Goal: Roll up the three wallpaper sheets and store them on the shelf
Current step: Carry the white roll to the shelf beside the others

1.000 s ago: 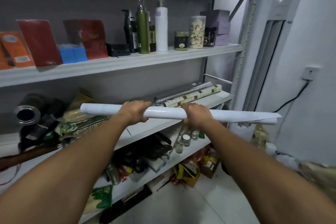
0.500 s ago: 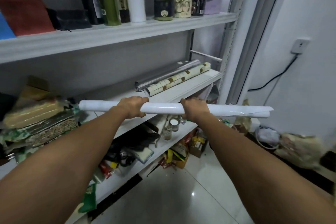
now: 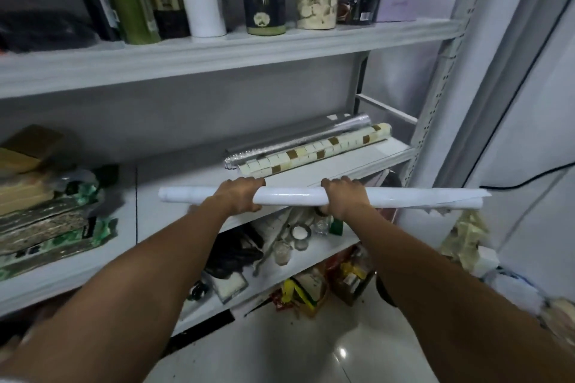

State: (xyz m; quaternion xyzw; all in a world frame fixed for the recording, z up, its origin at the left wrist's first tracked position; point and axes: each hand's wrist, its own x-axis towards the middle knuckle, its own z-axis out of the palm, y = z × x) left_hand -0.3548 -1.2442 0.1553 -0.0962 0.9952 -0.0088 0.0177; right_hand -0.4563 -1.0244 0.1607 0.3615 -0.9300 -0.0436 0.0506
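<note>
A long white wallpaper roll is held level just in front of the middle shelf. My left hand grips it left of centre and my right hand grips it right of centre, fingers curled over the top. The roll's right end is loose and sticks out past the shelf post. On the shelf behind lie two more rolls side by side: a silver one at the back and a cream-and-brown tile-patterned one in front of it.
Flat packets are stacked at the shelf's left. Bottles and jars stand on the upper shelf. The lower shelf holds small glass jars and dark items. A perforated metal post bounds the right; boxes sit on the glossy floor.
The view and my hands have moved closer to the shelf. The white roll now hangs right at the middle shelf's front edge, still held in both hands.
</note>
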